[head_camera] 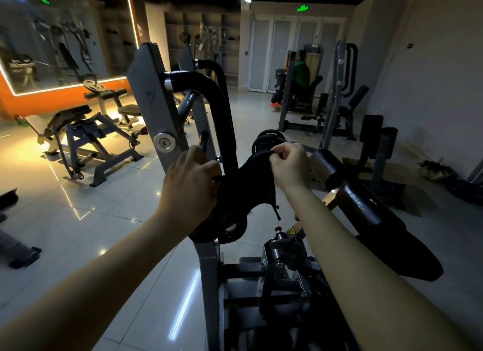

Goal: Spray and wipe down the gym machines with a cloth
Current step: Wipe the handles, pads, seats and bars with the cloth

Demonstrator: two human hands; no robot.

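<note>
Black cloth (243, 186) is hanging in the centre of the frame, bunched between both hands in front of the nearest gym machine (154, 94). The left hand (192, 179) is gripping one end with its fingers curled round the fabric, just beside the machine's grey upright. The right hand (288, 165) is pinching the other end between thumb and fingertips, slightly higher and towards centre right. The cloth is drooping across the black curved arm (211, 97); whether it is actually touching the metal cannot be told.

No spray bottle is showing anywhere, and the dim light is hiding any wetness on the surfaces, so how far the spraying has got cannot be read. Judging by the two-handed hold, the person is probably readying or refolding the cloth rather than wiping.

The roller pad (328, 169) at centre right and the long seat pad (392, 235) at lower right are lying apart from the cloth. A bench (86, 133) is standing at the left, and another person (300, 70) is sitting on a machine at upper right. Most of the wiping appears to be waiting.
</note>
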